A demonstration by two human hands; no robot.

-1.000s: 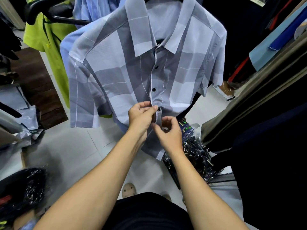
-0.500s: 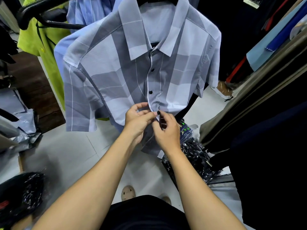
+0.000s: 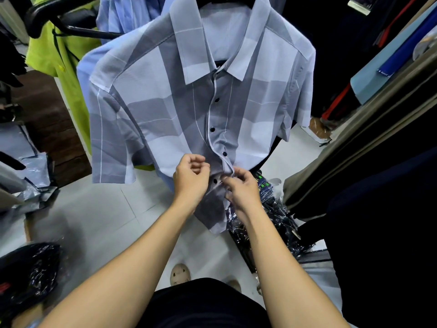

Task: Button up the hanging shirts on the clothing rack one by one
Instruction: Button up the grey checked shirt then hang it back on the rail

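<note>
Head view looks down on a grey-and-pale-blue plaid short-sleeved shirt (image 3: 165, 110) hanging from a rack, with both bare hands working at its lower front. Left hand (image 3: 191, 181) has its fingers curled, bunching the left edge of the placket against the thumb; its fingertips (image 3: 201, 162) sit just beside the fabric fold. Right hand (image 3: 241, 188) pinches the opposite edge of the placket, thumb and forefinger closed narrowly on the cloth. Between the two sets of fingertips lies a dark button (image 3: 215, 181), showing on the shirt front, just below the crease they hold. Above the fingers, three more dark buttons run up the placket: the nearest (image 3: 225, 153) just over the right thumb, then one (image 3: 212, 129) higher, and another (image 3: 217, 99) near the collar. Below the fingers the shirt tail hangs loose. To the left of the left-hand fingers, well apart, hangs a lime-green garment (image 3: 54, 53), and a light-blue shirt (image 3: 127, 15) hangs behind the plaid one. Under the right wrist sits a pile of dark plastic-wrapped packages (image 3: 272, 223) on the pale floor.
</note>
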